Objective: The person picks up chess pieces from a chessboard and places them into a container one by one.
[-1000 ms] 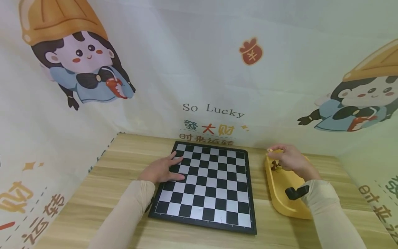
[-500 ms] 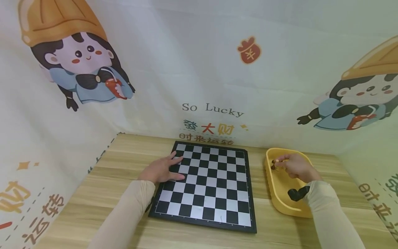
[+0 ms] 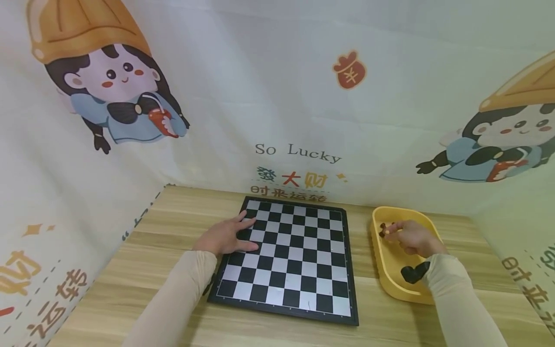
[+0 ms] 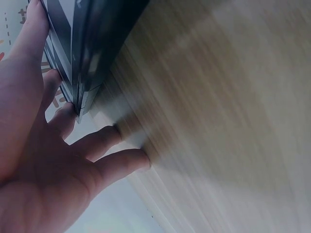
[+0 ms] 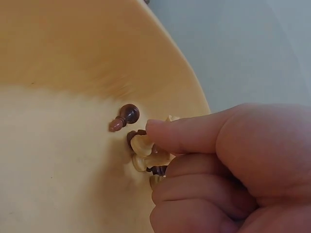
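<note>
My left hand [image 3: 223, 237] lies with spread fingers over the left edge of a black-and-white chessboard [image 3: 298, 243]. In the left wrist view its thumb and some fingers [image 4: 62, 119] are at the board's dark edge [image 4: 90, 73], while two other fingers reach down towards the wooden tabletop. Inside a yellow tray [image 3: 381, 270], my right hand [image 3: 414, 237] pinches a cream chess piece [image 5: 142, 145] between thumb and curled forefinger. Beside it lie a dark brown chess piece [image 5: 129, 114] and several brown and cream ones, partly hidden by the fingers.
The tray stands right of the chessboard on the wood-grain table [image 3: 173, 207], with a strip of tabletop between them. A printed cloth [image 3: 295, 96] hangs behind the table and at both sides. The tray's raised rim [image 5: 187, 63] curves around the pieces.
My right hand has come down from above the tray's far left rim to the pieces inside, still with a small cream piece at its fingertips. The left hand and chessboard have stayed put.
</note>
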`<act>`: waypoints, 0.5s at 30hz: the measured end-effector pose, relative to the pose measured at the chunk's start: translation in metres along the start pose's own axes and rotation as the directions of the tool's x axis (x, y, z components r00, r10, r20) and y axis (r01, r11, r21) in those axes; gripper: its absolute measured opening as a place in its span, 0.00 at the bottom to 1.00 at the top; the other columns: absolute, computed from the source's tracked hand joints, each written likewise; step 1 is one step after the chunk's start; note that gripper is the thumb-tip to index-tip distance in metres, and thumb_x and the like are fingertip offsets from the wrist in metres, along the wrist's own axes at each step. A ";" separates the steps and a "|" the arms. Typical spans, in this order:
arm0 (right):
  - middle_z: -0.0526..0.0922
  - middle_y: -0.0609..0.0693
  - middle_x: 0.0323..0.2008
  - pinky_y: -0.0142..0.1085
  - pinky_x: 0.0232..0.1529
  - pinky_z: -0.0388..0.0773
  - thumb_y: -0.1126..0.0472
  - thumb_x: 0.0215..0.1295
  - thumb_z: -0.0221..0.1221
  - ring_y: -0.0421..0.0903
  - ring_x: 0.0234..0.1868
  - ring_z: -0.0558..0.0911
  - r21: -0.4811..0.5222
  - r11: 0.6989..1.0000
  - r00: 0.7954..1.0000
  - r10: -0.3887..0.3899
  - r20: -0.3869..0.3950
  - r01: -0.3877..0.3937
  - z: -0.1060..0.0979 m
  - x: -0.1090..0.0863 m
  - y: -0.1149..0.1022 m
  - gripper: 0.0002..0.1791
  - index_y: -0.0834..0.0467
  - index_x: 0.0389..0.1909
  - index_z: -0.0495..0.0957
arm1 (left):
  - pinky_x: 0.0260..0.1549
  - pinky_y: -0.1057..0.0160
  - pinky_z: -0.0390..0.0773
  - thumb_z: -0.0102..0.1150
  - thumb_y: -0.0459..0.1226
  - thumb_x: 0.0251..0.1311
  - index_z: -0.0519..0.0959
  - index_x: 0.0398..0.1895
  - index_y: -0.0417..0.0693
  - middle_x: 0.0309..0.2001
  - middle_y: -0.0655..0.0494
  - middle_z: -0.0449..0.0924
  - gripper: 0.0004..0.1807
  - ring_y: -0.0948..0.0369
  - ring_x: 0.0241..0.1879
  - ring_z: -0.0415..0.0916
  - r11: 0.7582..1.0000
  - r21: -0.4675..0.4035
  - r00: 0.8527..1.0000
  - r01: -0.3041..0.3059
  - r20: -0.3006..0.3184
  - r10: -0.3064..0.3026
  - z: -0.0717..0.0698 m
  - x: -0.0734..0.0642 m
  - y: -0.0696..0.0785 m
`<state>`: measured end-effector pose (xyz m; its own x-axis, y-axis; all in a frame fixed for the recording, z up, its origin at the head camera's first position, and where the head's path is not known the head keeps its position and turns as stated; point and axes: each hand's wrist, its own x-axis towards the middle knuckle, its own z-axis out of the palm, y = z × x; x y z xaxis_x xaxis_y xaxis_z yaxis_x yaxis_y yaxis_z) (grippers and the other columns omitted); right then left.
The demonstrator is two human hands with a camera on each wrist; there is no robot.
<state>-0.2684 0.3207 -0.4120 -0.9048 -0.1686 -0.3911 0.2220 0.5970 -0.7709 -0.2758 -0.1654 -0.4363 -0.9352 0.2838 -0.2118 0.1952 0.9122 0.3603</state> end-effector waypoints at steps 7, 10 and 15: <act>0.60 0.38 0.13 0.27 0.17 0.58 0.62 0.74 0.56 0.34 0.13 0.56 0.006 1.000 1.000 0.007 -0.002 -0.007 0.000 0.003 0.005 0.22 0.74 0.60 0.69 | 0.75 0.38 0.61 0.68 0.62 0.56 0.59 0.80 0.66 0.84 0.53 0.45 0.49 0.39 0.80 0.52 1.000 -0.008 1.000 0.003 -0.001 -0.003 -0.002 -0.001 0.000; 0.59 0.38 0.13 0.27 0.17 0.58 0.62 0.74 0.56 0.34 0.13 0.56 0.003 1.000 1.000 0.006 -0.011 -0.006 0.000 0.003 0.005 0.22 0.73 0.61 0.69 | 0.75 0.38 0.61 0.68 0.63 0.56 0.59 0.80 0.67 0.84 0.53 0.45 0.49 0.39 0.80 0.52 1.000 -0.006 1.000 0.004 0.000 -0.004 -0.002 -0.001 0.000; 0.57 0.38 0.12 0.27 0.16 0.57 0.62 0.75 0.55 0.34 0.12 0.55 0.000 1.000 1.000 -0.017 -0.011 0.017 0.001 0.000 0.006 0.25 0.74 0.64 0.68 | 0.75 0.39 0.61 0.68 0.63 0.56 0.59 0.80 0.67 0.84 0.53 0.45 0.49 0.39 0.80 0.52 1.000 0.003 1.000 0.006 0.008 -0.006 -0.002 -0.002 0.001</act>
<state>-0.2668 0.3237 -0.4168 -0.9126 -0.1700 -0.3719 0.2062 0.5940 -0.7776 -0.2747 -0.1659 -0.4340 -0.9339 0.2809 -0.2213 0.1906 0.9146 0.3565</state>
